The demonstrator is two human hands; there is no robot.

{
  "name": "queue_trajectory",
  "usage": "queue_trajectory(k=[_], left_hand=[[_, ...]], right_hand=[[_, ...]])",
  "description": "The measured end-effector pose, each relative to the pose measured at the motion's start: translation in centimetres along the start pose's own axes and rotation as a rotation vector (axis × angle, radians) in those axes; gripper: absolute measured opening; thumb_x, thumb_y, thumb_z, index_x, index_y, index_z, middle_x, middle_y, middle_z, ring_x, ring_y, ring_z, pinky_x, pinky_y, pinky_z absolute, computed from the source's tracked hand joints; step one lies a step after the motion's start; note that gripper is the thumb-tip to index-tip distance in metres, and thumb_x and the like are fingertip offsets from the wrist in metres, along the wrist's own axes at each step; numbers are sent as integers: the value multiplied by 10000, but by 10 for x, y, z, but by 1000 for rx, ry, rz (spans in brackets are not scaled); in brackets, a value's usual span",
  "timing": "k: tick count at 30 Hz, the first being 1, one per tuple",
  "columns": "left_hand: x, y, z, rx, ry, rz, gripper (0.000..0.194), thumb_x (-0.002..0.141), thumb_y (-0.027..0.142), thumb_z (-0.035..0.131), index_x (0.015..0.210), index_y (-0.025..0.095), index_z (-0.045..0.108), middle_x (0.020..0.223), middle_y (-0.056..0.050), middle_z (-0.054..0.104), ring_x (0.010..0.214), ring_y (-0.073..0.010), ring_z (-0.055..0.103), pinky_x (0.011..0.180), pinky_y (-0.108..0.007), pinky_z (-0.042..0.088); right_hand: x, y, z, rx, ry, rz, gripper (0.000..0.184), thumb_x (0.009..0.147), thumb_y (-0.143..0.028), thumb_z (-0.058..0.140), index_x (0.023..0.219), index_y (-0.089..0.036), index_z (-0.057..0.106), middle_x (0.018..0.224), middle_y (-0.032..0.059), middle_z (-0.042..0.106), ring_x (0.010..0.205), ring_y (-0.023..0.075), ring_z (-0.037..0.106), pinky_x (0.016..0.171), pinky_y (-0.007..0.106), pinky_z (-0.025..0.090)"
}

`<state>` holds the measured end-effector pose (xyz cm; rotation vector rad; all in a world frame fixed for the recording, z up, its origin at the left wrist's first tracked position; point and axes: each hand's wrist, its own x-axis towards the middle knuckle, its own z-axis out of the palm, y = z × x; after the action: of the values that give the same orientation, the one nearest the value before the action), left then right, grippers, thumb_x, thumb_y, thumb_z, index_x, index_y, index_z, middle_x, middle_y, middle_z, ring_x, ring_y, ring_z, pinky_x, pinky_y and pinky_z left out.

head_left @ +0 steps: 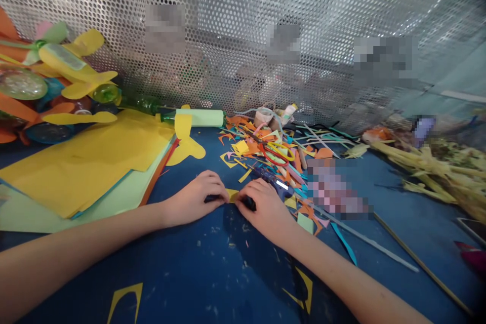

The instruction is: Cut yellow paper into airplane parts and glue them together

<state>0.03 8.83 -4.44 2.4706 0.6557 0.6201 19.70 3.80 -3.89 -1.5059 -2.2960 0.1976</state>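
Observation:
Between my two hands is a small piece of yellow paper (232,195), pinched at both ends just above the blue table. The fingertips of my left hand (203,196) close on its left end. My right hand (265,206) grips its right end with thumb and fingers; part of the paper is hidden by the fingers. Right behind my right hand lies a dark blue glue gun (274,182). A yellow propeller-shaped paper cutout (185,142) rests beyond my left hand, beside a green bottle wrapped in pale green paper (201,117).
Yellow and green paper sheets (94,162) are stacked at left, below bottle-and-paper flowers (72,66). Colourful scraps surround red-and-yellow-handled scissors (279,153). A glue stick (372,242) and a thin wooden stick (421,263) lie at right, near dry husks (425,167). A perforated metal screen (235,30) stands behind.

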Motion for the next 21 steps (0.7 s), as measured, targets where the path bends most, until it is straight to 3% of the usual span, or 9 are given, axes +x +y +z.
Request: queue_trajectory(k=[14,21], left_hand=[[-1,1,2,53,48,8,161,790,126,518,840,202,651,819,-32,606,875,-174,520,844,-319,397],[-1,0,3,52,56,7,151,785,119,524,823,199,647,810,-22,607,874,-166,527,845,-316,405]], right_hand=[[-1,2,-1,24,-23,9,19,800,-202,562,796,-212,547,804,12,602,821,189,516,717,320,384],[-3,1,-2,34,-23,-106,131,820,-143,526,895,-232,586,882,5,622,905,179,503,803,337,351]])
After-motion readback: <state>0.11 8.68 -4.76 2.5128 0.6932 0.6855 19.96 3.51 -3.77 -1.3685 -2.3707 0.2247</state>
